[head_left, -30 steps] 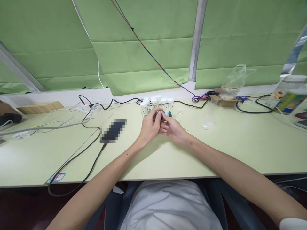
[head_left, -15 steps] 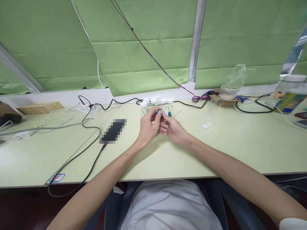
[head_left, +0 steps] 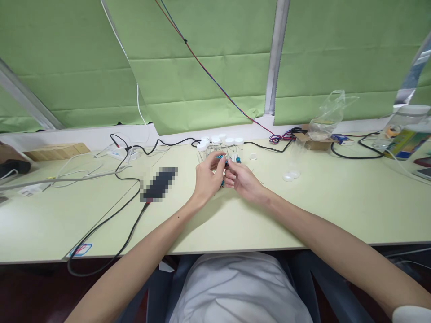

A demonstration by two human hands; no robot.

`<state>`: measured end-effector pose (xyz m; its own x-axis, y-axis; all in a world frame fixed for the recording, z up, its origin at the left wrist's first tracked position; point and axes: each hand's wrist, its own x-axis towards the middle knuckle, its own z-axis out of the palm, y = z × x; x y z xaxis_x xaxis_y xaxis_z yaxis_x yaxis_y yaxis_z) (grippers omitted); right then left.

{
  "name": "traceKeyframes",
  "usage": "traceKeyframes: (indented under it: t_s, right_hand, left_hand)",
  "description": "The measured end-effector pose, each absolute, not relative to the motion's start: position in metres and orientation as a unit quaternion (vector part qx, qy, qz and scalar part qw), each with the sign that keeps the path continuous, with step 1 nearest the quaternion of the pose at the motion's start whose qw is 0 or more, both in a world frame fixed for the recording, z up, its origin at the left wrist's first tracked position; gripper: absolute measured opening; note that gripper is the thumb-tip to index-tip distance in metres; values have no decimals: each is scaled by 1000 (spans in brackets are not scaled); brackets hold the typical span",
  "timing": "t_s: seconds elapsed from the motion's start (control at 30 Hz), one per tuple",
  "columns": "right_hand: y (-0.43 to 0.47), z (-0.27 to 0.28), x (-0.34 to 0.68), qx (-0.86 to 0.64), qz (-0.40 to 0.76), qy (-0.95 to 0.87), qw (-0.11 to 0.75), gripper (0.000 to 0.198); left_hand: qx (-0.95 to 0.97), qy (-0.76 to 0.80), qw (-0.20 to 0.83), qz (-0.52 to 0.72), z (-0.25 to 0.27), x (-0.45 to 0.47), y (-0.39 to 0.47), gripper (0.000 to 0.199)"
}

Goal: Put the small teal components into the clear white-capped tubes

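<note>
My left hand [head_left: 209,176] and my right hand [head_left: 243,180] meet over the middle of the table, fingers pinched together. Between their fingertips is a small blue piece [head_left: 226,162], mostly covered by the fingers, so its kind cannot be made out. Below the hands another bit of blue-green shows beside the right fingers. Right behind the hands stand several clear vials with white caps [head_left: 215,140], partly hidden by the left hand. A blue item [head_left: 238,159] shows at the foot of the rightmost vial. A loose white cap [head_left: 252,156] lies to the right of the vials.
Clear tubes with white caps [head_left: 291,175] lie to the right, near a cardboard box [head_left: 318,142] with a plastic bag [head_left: 328,115]. A black cable [head_left: 133,226] runs to a pixelated dark device [head_left: 159,185] on the left. A large jar [head_left: 409,132] stands far right.
Both hands stay nearly in place, with only slight finger shifts. A little more of the blue piece shows between the fingertips.
</note>
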<state>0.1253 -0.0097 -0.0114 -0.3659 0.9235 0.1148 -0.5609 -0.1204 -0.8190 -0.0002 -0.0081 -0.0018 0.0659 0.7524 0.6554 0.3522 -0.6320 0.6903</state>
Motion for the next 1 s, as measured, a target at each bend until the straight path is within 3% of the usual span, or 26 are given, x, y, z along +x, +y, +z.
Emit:
traceKeyframes:
  t_s: [1.0]
  right_hand:
    - [-13,-10,126,-233,706,-450,494,51]
  left_hand:
    - [707,387,176,565,-2,1,-9,25]
